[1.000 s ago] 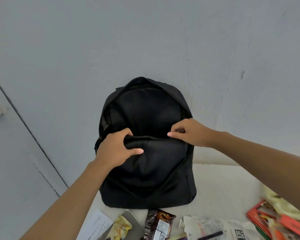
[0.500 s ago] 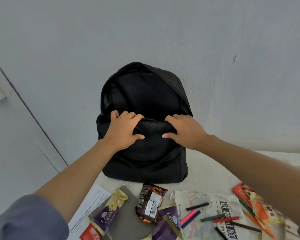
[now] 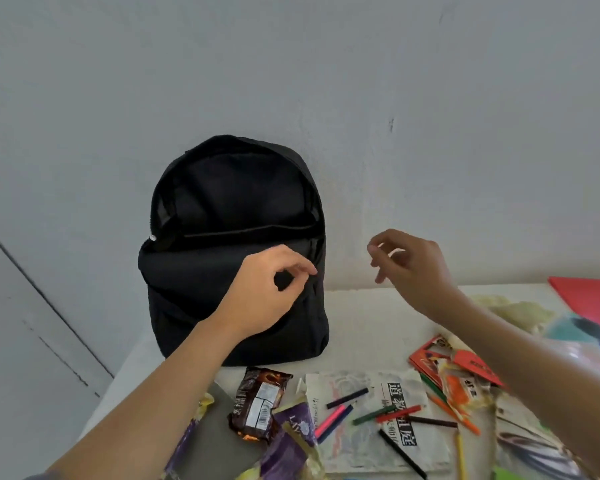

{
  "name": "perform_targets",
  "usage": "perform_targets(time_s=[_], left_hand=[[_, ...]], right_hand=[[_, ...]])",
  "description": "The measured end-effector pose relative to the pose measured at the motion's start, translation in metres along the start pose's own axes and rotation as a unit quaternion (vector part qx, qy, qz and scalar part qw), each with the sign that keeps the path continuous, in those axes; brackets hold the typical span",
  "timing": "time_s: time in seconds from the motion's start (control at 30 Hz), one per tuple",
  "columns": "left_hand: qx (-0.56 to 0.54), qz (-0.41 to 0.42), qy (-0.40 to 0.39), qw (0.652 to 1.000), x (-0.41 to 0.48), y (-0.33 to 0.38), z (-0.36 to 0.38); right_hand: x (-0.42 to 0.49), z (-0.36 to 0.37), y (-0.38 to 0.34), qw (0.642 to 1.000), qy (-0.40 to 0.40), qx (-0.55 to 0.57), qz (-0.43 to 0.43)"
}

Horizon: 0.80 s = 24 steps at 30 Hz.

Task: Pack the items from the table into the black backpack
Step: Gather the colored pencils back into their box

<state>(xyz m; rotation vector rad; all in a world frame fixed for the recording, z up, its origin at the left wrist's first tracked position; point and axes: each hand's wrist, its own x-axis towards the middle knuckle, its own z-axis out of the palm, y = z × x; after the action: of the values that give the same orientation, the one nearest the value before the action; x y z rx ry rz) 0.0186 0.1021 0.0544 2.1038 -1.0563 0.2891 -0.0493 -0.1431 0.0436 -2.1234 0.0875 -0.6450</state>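
Black backpack (image 3: 229, 209) stands upright at the back of the table (image 3: 361, 320) against the wall, mouth gaping. It looks soft, light and floppy, so best held by the front rim of the opening. Left hand (image 3: 267, 296) hovers at its front panel and right hand (image 3: 413, 268) beside it, both loosely curled, holding nothing. In front lie a grey notebook (image 3: 219, 441), brown snack wrapper (image 3: 260, 403) and loose crayons (image 3: 399, 412); nothing blocks the mouth.

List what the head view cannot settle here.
Head view.
Inside the backpack: too dark to show contents.
Fingers of the left hand: pinching the backpack or not, unclear.
The red folder: cut by the right edge.
The purple packets: cut by the bottom edge.
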Motion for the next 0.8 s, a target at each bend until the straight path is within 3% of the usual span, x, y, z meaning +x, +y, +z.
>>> perform_targets(time_s=[0.17,0.37,0.5,0.67,0.8], left_hand=[[-0.127,-0.071,-0.07,0.987,-0.003,0.047,0.054],[-0.14,-0.156,-0.163,0.964,-0.003,0.057,0.139],[-0.047,-0.185,-0.222,0.956,0.008,0.063,0.208],[0.061,-0.25,-0.281,0.925,0.019,0.066,0.267],[0.123,-0.277,-0.262,0.916,0.019,0.07,0.283]], right_hand=[[-0.039,-0.064,0.034,0.99,0.112,0.071,0.05],[-0.088,-0.114,0.104,0.993,0.084,-0.048,0.073],[-0.106,-0.139,0.138,0.981,-0.031,-0.184,0.062],[-0.112,-0.135,0.166,0.935,-0.222,-0.277,0.007],[-0.109,-0.133,0.18,0.894,-0.265,-0.361,-0.032]])
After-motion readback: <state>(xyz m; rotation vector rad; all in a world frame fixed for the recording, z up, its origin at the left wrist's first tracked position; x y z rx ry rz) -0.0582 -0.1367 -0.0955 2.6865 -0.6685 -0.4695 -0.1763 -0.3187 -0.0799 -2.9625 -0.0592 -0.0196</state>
